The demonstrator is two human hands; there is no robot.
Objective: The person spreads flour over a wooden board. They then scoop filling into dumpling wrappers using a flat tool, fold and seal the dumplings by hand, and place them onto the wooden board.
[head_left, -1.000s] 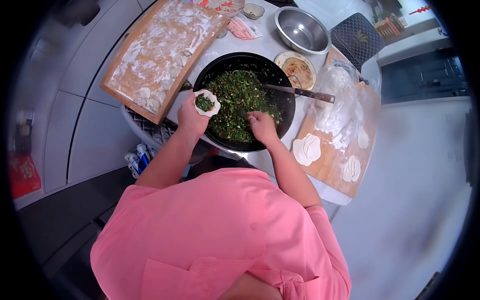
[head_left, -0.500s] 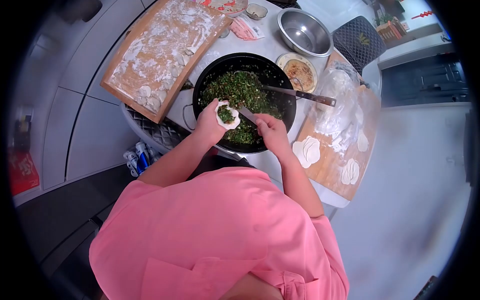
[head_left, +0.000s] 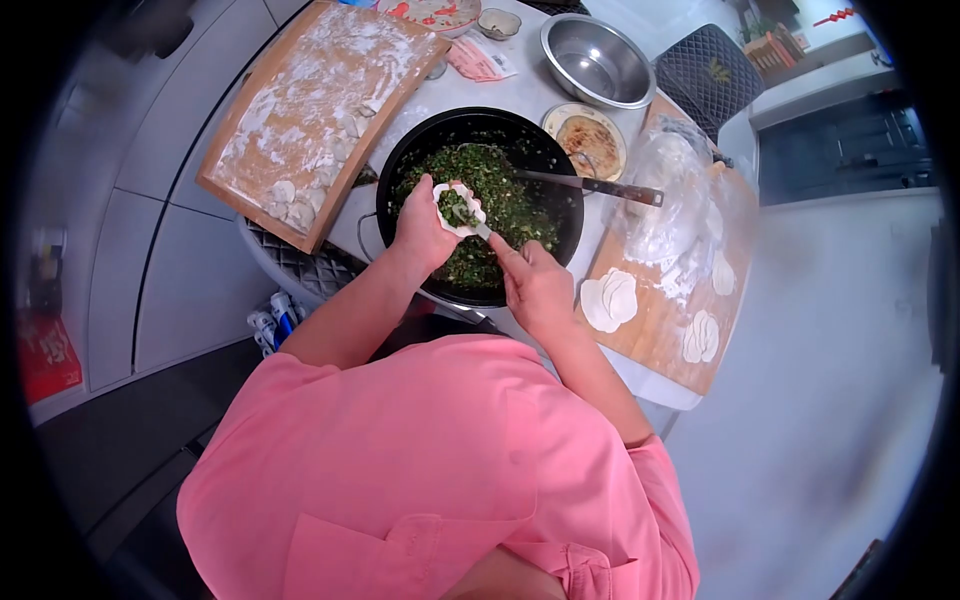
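My left hand is cupped around a white dumpling wrapper over the near left part of a black pot. Chopped green filling lies in the wrapper's middle. My right hand grips a flat metal utensil, its tip pressed to the filling in the wrapper; the exact shape of that tip is hidden. Below both hands, the pot holds a mound of chopped green filling. A long-handled tool rests across the pot's right rim.
A floured wooden board with dumplings stands at the left. On the right board are wrapper stacks and a clear plastic bag. Behind the pot are a steel bowl and a plate with a flatbread.
My right hand has brought the utensil from the pot's filling up to the wrapper, its tip now in the wrapper's filling. My left hand still holds the wrapper, turned slightly.
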